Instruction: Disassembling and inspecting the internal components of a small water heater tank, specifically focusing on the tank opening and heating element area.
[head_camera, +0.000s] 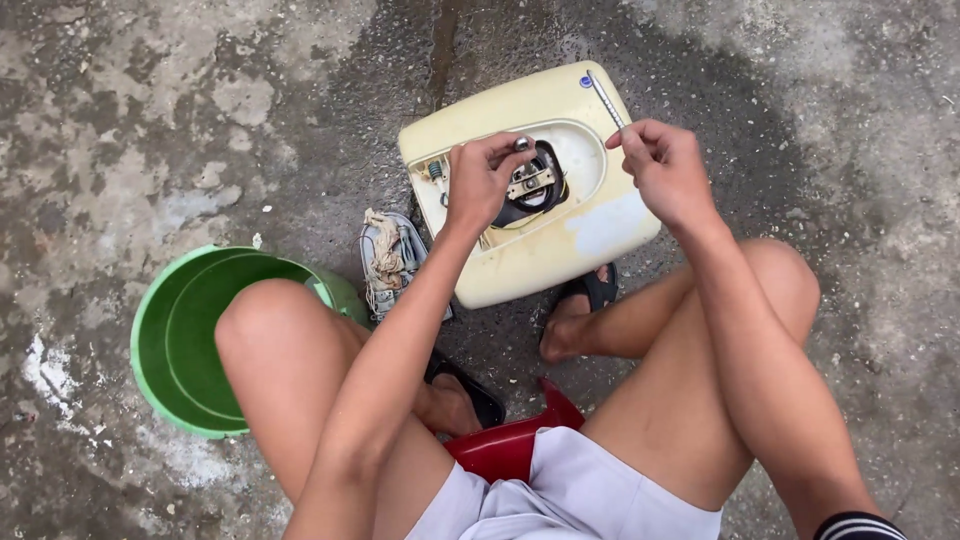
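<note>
Cream housing (585, 235) on wet concrete. L hand (478, 185) fingers pinch small metal knob (521, 144) over housing's center mech. R hand (665, 170) fingers pinch screwdriver (604, 100) at housing's top-right edge.

A cream plastic housing (560, 250) lies flat on wet concrete, its round opening exposing a dark motor (535, 185).

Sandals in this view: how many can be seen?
2. One black sandal sits beside the cream housing; the other black sandal lies near the red stool. None seems hidden.
</note>
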